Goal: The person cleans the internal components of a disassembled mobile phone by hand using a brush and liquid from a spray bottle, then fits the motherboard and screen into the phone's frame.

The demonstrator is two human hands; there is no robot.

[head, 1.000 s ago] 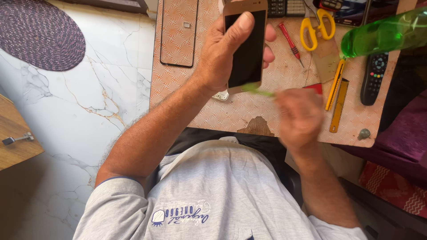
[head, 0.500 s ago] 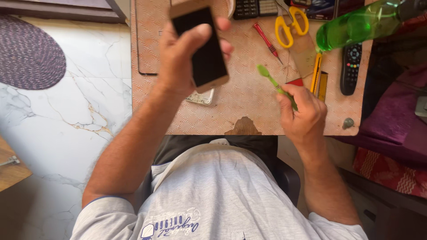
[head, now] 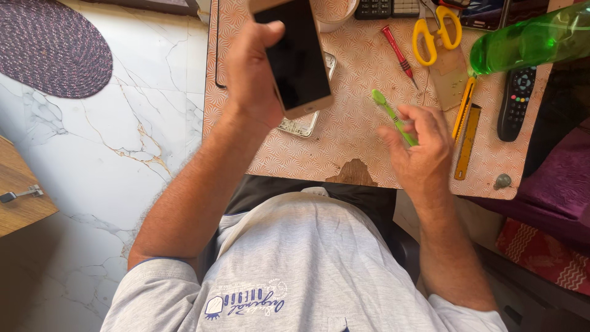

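Two hands are at work over a small patterned table (head: 362, 141), seen from above the person's grey shirt at the bottom of the frame. Nearest, right of centre, the right hand (head: 421, 150) is curled closed around the handle of a green toothbrush (head: 392, 115), whose head points up and left, clear of the table top. Further up, left of centre, the left hand (head: 252, 74) is wrapped around the left edge of a gold-rimmed smartphone (head: 296, 55), thumb lying on the dark screen, the phone lifted and tilted above the table. Just under the phone's lower edge lies a bare phone frame (head: 305, 122), flat on the table. Beyond, along the top of the frame, sit a red screwdriver (head: 398, 54), yellow-handled scissors (head: 435, 32) and a calculator (head: 386, 7). To the right lie a yellow utility knife (head: 463, 109), a yellow ruler (head: 467, 142), a black remote control (head: 515, 103) and a green plastic bottle (head: 531, 40) on its side. A purple braided mat (head: 52, 46) lies on the marble floor at upper left.

If the brush is meant for the phone, it seems best to keep the phone gripped firmly by its edges, bring the bristles in lightly, and work over the table so that a slip would land there rather than on the floor.
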